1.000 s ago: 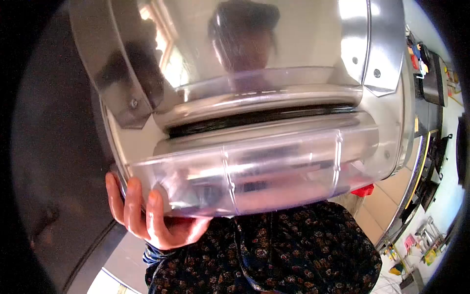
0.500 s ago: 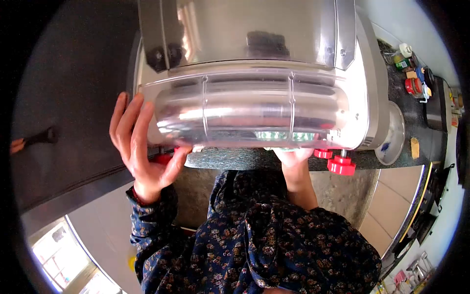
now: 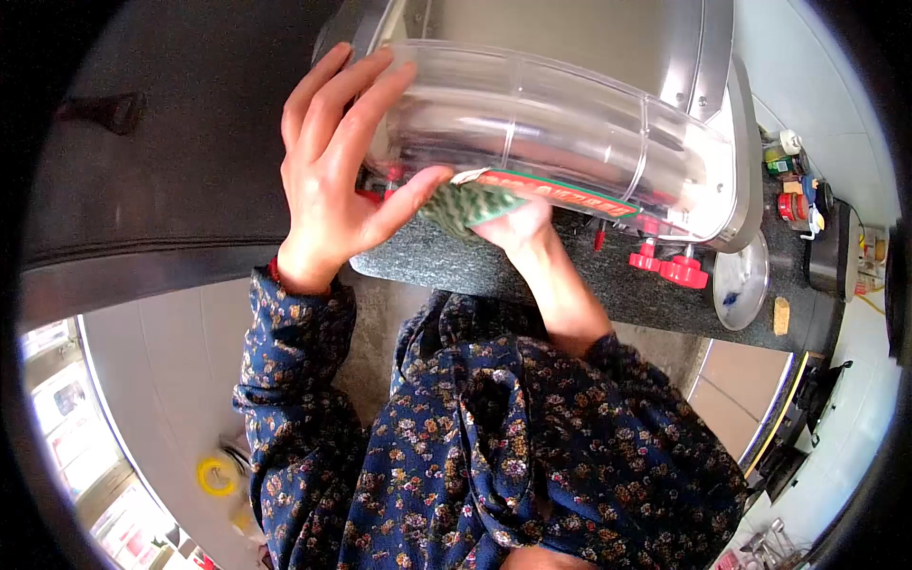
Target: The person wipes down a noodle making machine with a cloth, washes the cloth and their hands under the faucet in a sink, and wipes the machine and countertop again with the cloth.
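A metal roller machine (image 3: 570,28) has a curved clear plastic cover (image 3: 560,114) across its front, with a red and green label strip along the lower edge. My left hand (image 3: 332,161) spans the cover's left end, fingers stretched over it and thumb at the lower edge. Just below that edge my right hand (image 3: 522,226), palm up, holds a green and white mottled cloth (image 3: 465,207). The cloth reaches left to my left thumb, and part of it is hidden behind the cover. Red knobs (image 3: 682,272) stick out at the machine's lower right.
The machine stands on a dark speckled counter (image 3: 427,256). To its right are a clear lid-like dish (image 3: 741,285), a small tan block (image 3: 781,316) and several jars (image 3: 793,204). A dark surface (image 3: 171,180) lies to the left, and a yellow ring (image 3: 217,475) is low on that side.
My view has turned, so the machine appears tilted and further up. My right hand and the cloth have shifted left, and more of the cloth shows below the cover. The label strip has come into view.
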`<state>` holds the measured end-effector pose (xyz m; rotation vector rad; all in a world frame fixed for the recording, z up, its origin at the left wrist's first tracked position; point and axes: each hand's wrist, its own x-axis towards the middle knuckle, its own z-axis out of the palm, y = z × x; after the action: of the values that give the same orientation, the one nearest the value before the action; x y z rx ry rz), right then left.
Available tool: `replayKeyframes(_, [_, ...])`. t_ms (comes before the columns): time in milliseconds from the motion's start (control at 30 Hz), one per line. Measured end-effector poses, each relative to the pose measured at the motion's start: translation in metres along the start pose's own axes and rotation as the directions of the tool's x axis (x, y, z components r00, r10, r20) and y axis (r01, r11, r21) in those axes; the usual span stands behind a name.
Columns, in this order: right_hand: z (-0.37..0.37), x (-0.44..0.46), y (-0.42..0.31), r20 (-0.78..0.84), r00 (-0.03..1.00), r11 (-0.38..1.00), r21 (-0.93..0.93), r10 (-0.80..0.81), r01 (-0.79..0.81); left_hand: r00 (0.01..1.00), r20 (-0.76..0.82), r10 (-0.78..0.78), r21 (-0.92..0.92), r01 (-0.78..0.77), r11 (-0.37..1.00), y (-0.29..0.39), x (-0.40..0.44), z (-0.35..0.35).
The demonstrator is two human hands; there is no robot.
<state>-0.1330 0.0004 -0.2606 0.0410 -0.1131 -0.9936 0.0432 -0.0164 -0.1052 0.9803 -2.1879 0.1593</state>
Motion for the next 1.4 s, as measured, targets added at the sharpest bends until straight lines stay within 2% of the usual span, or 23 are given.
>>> replayKeyframes(33, [0.0, 0.01, 0.002, 0.061, 0.997, 0.999, -0.014, 0.039, -0.038, 1.0, -0.004, -0.001, -0.006, 0.001, 1.0, 0.001, 0.0, -0.001])
replayKeyframes(67, [0.0, 0.021, -0.003, 0.068, 0.993, 0.993, 0.062, 0.099, -0.103, 1.0, -0.005, -0.005, -0.006, 0.005, 1.0, 0.002, 0.001, -0.001])
replayKeyframes(133, [0.006, 0.028, 0.001, 0.056, 0.988, 0.985, 0.085, 0.145, -0.15, 1.0, -0.01, -0.013, -0.005, 0.013, 1.0, 0.003, 0.0, -0.006])
replayKeyframes(333, [0.034, 0.029, 0.012, -0.047, 0.999, 0.973, -0.229, 0.01, -0.021, 1.0, -0.016, -0.008, 0.004, 0.008, 1.0, 0.004, -0.006, -0.012])
replayKeyframes(433, [0.034, 0.024, 0.016, -0.031, 0.999, 0.994, -0.108, -0.034, 0.03, 1.0, -0.021, -0.006, 0.013, 0.006, 1.0, 0.008, 0.0, -0.014])
replayKeyframes(467, [0.034, 0.023, 0.014, -0.112, 0.992, 0.991, -0.124, -0.059, 0.045, 1.0, -0.024, -0.007, 0.015, 0.008, 1.0, 0.008, 0.002, -0.012])
replayKeyframes(567, [0.017, 0.017, 0.005, -0.17, 0.983, 0.997, -0.027, -0.072, 0.068, 1.0, -0.013, -0.007, 0.024, 0.008, 1.0, 0.009, 0.005, -0.005])
replayKeyframes(700, [0.008, -0.001, -0.006, -0.028, 0.997, 0.981, 0.179, -0.075, 0.079, 0.999, 0.001, -0.033, 0.024, 0.033, 0.999, 0.015, 0.006, 0.003])
replayKeyframes(733, [0.011, -0.006, -0.007, -0.047, 0.994, 0.99, 0.094, -0.1, 0.104, 1.0, 0.003, -0.03, 0.02, 0.03, 0.999, 0.014, 0.005, 0.005])
replayKeyframes(833, [-0.003, -0.018, -0.041, -0.07, 0.978, 0.966, 0.159, -0.196, 0.205, 1.0, 0.016, -0.023, 0.015, 0.022, 1.0, 0.016, 0.017, 0.03])
replayKeyframes(867, [-0.004, -0.025, -0.046, -0.127, 0.955, 0.958, 0.069, -0.267, 0.277, 1.0, 0.009, -0.021, 0.009, 0.021, 1.0, 0.015, 0.017, 0.032])
replayKeyframes(933, [-0.008, -0.05, -0.067, -0.158, 0.902, 0.907, 0.066, -0.403, 0.417, 1.0, 0.006, -0.011, 0.002, 0.011, 1.0, 0.016, 0.018, 0.038])
replayKeyframes(967, [-0.009, -0.059, -0.072, -0.089, 0.898, 0.902, -0.024, -0.432, 0.432, 1.0, 0.0, -0.012, 0.001, 0.012, 1.0, 0.014, 0.015, 0.031])
replayKeyframes(1033, [0.003, -0.073, -0.074, -0.038, 0.898, 0.891, -0.152, -0.438, 0.428, 1.0, -0.01, -0.018, 0.006, 0.018, 1.0, 0.008, 0.01, 0.018])
replayKeyframes(1133, [0.025, -0.067, -0.056, -0.105, 0.877, 0.882, -0.107, -0.469, 0.459, 1.0, -0.009, -0.015, 0.008, 0.015, 1.0, 0.006, 0.008, 0.006])
replayKeyframes(1233, [0.009, -0.062, -0.051, -0.005, 0.908, 0.907, -0.034, -0.419, 0.419, 1.0, -0.021, -0.023, 0.001, 0.023, 1.0, 0.007, 0.009, 0.011])
replayKeyframes(1267, [0.004, -0.06, -0.051, 0.103, 0.927, 0.93, -0.029, -0.361, 0.365, 1.0, -0.028, -0.003, 0.004, 0.003, 1.0, 0.007, 0.01, 0.012])
replayKeyframes(1367, [0.014, -0.047, -0.041, -0.11, 0.901, 0.908, -0.06, -0.42, 0.415, 0.999, -0.042, -0.003, 0.003, 0.003, 1.0, 0.007, 0.009, 0.013])
replayKeyframes(1400, [0.021, -0.041, -0.034, -0.059, 0.925, 0.926, 0.002, -0.376, 0.377, 0.999, -0.043, -0.004, 0.004, 0.004, 1.0, 0.007, 0.008, 0.013])
